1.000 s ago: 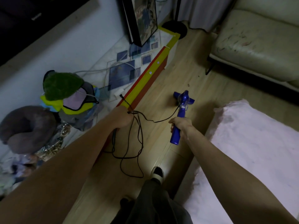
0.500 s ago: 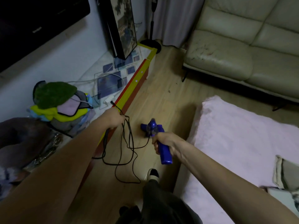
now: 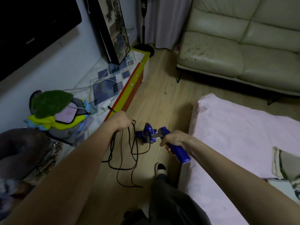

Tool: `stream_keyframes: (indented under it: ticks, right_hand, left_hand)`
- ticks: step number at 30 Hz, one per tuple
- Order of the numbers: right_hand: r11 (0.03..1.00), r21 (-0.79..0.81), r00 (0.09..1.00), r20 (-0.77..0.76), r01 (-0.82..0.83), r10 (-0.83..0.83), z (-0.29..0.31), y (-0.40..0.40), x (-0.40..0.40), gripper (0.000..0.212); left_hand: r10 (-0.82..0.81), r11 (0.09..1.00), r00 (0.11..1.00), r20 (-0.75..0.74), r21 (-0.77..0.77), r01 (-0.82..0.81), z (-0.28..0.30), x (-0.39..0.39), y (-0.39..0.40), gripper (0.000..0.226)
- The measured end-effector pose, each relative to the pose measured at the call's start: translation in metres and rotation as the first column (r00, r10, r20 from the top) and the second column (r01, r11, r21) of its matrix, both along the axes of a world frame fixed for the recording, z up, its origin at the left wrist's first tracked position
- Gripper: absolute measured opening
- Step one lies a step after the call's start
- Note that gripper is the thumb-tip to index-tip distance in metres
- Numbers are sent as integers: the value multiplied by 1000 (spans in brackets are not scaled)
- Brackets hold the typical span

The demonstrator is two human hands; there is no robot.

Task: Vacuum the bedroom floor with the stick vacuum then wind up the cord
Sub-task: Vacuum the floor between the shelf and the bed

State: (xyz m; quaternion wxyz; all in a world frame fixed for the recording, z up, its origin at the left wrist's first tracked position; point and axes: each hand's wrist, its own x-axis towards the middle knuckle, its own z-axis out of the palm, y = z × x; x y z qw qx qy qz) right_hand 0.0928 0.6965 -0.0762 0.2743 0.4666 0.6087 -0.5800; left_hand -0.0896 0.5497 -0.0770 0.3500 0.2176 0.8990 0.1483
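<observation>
Blue vacuum hangs low over the wood floor, between the low cabinet and the pink bed. Right hand grips its handle, fingers curled round it. Black cord runs from the vacuum in loose loops. Left hand holds the gathered loops in a closed fist. Sofa stands well apart.

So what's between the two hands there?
In the head view, hanging loops of the black cord and the vacuum's blue body lie between left hand and right hand.
</observation>
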Motion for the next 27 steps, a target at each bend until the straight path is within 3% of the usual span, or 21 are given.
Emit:
stream_keyframes:
  ticks: [5,10,14,19,23,27]
  right_hand:
    - [999,36,999,-30,20,-19,-26,22,-6,25]
    - [999,40,998,-54,-19,21,-46,58,-59,15]
    - [997,73,997,-70,-25,30,-58,102,-99,12]
    - [994,91,996,-59,-60,66,-72,147,-128,22]
    - [994,75,995,-57,-82,86,-66,165,-139,19]
    - [993,32,992,-51,-116,117,-62,176,-141,21]
  left_hand:
    - [43,999,999,8,12,-43,-9,-8,21,32]
    - [102,992,994,-48,-73,-106,-10,-32,48,32]
    - [187,980,980,-71,-54,-191,-14,-51,69,34]
    - [201,977,971,-131,-41,-208,-29,-52,99,28]
    - [185,982,981,-59,-33,-187,-43,-46,115,22]
    - [271,963,962,19,-13,-270,-52,-46,124,22]
